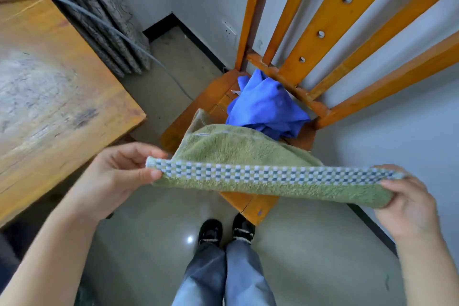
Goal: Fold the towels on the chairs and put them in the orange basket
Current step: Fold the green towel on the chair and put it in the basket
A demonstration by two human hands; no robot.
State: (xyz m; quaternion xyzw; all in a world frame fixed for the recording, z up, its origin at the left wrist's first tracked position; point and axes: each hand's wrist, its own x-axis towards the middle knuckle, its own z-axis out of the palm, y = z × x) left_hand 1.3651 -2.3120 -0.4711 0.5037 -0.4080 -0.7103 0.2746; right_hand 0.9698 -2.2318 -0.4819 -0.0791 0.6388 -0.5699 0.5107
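A green towel (238, 149) with a blue-and-white chequered border stretches across the front of the wooden chair (186, 131). My left hand (121, 176) pinches its left corner and my right hand (407, 204) grips its right corner, holding the near edge taut above the seat. The far part of the towel lies folded back over the seat. A crumpled blue towel (265, 107) rests on the seat behind it, against the chair's slatted back. No orange basket is in view.
A worn wooden table (49, 87) fills the left side, with a grey cable (104, 25) running over it down to the floor. A patterned curtain (99, 20) hangs behind. White walls close in the corner. My feet stand on the grey floor (154, 243) just before the chair.
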